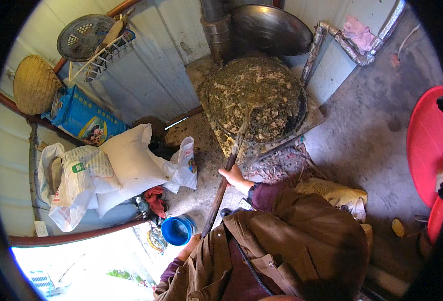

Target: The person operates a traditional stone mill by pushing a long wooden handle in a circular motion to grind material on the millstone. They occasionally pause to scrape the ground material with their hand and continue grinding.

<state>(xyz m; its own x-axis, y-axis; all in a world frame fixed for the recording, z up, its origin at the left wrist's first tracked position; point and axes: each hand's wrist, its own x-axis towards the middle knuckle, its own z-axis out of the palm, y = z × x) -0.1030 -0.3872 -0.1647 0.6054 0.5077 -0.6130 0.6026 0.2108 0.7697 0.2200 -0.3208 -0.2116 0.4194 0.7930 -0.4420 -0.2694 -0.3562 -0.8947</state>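
Note:
A long wooden handle slants up from my waist to a large round cauldron set in a stove. A heaped dark green and brown mash fills the cauldron. The handle's far end goes into the near part of this mash, so whatever head it has is hidden. My right hand grips the middle of the handle, its thumb lying along the wood. Lower down, beside my jacket, my left hand holds the near end, and its fingers are partly hidden.
Ash and scraps lie before the stove. A big metal lid leans behind beside a stovepipe. White sacks stand left, a blue bucket near my left hand. A yellowish sack and red basin are right.

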